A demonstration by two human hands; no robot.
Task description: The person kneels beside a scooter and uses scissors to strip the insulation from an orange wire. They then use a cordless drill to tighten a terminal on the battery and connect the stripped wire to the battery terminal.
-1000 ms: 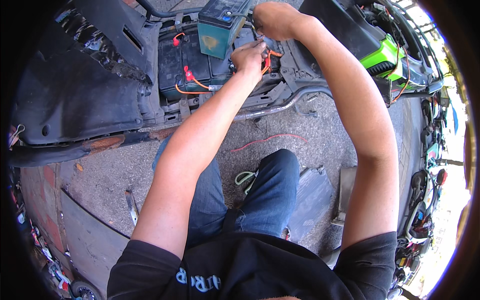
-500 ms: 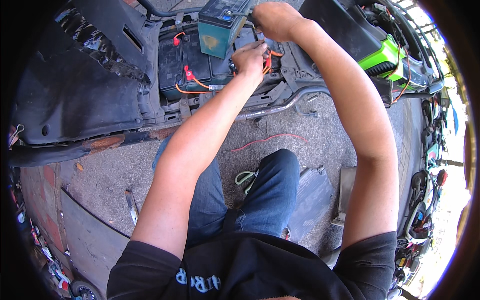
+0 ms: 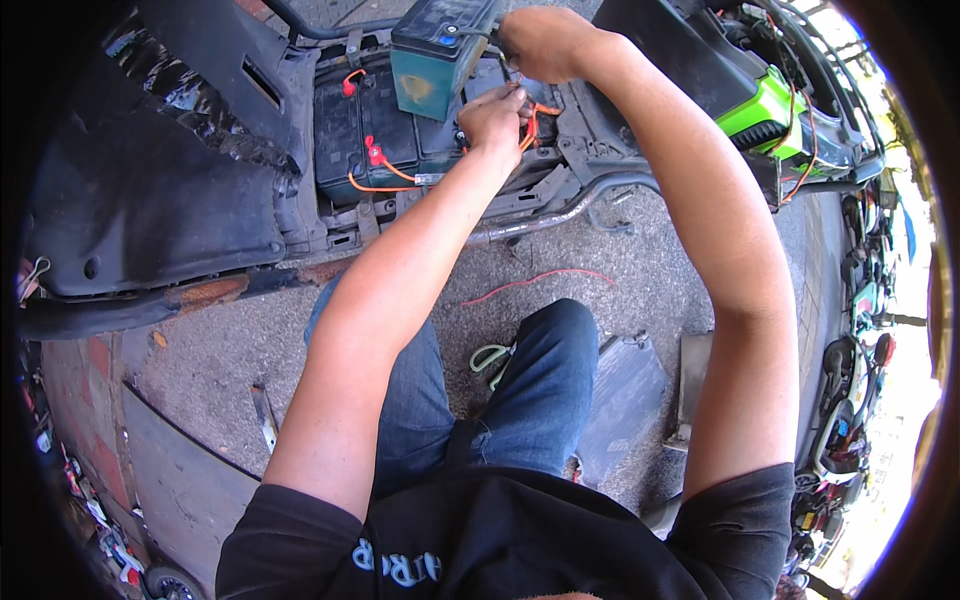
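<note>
My left hand (image 3: 494,122) is closed around orange wires (image 3: 531,133), which come out beside its fingers. Just beyond it, my right hand (image 3: 545,44) is closed, fingers bent down and close to my left fingertips. What the right hand grips is hidden beneath its fingers. Left of both hands, a dark teal battery (image 3: 423,82) with a black top sits raised and tilted on other batteries. Those lower batteries (image 3: 338,125) lie in the vehicle's frame, with red terminal caps (image 3: 374,152) and an orange lead running from one.
A black plastic panel (image 3: 170,220) covers the frame's left part; a bright green body part (image 3: 760,112) is at its right. On the ground lie a red wire (image 3: 540,282), green-handled scissors (image 3: 490,357), a dark flat panel (image 3: 625,405) and a metal strip (image 3: 264,415).
The view has shifted very slightly. Both hands stay at nearly the same spot over the wires, with only small finger movement; the tilted battery stays in place.
</note>
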